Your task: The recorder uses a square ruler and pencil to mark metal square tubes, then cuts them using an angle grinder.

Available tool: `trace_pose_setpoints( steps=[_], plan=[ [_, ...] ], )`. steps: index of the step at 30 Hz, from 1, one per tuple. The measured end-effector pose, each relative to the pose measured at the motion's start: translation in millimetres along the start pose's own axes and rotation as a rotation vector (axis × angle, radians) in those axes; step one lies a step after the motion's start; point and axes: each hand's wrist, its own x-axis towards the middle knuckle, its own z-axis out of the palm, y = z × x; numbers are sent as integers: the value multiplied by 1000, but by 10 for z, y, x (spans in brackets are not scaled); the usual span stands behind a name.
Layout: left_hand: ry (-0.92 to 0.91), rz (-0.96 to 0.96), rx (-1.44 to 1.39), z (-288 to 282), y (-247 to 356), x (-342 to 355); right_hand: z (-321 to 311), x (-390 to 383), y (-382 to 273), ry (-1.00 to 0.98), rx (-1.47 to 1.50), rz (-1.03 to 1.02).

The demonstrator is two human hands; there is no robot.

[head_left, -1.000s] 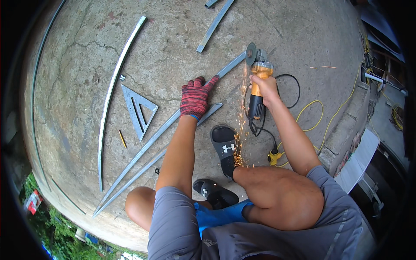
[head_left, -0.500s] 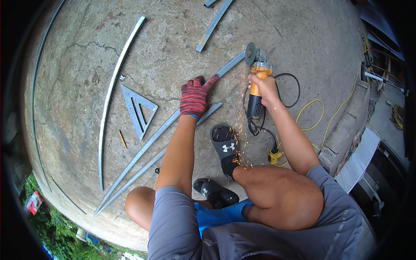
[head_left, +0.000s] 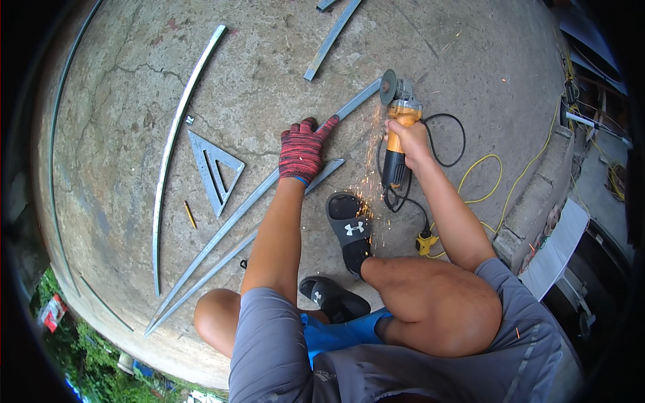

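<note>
Gloved left hand [head_left: 302, 149] pins the metal strip [head_left: 259, 191] flat on concrete; bare right hand [head_left: 406, 134] grips the sparking angle grinder [head_left: 396, 127]; steady, square cutting looks key.

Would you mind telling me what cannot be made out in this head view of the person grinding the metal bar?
- Where the grinder disc meets the long metal bar: too small and veiled by sparks.
- The bar under the gloved left hand: covered by the glove.
- The right hand fingers: wrapped behind the grinder body.
- The yellow cable: its far end runs out of sight at the right rim.
- The short bar at the top: cut off by the picture edge.
</note>
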Motion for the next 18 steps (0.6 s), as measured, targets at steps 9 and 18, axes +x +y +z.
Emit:
trace_pose_setpoints(
  steps=[9,18],
  plan=[
    [-2,-1,14,4,-1,4,10,-18,-64,-3,-16,1],
    [10,1,31,16,-4,1,4,63,-125,-17,-36,-6]
  ],
)
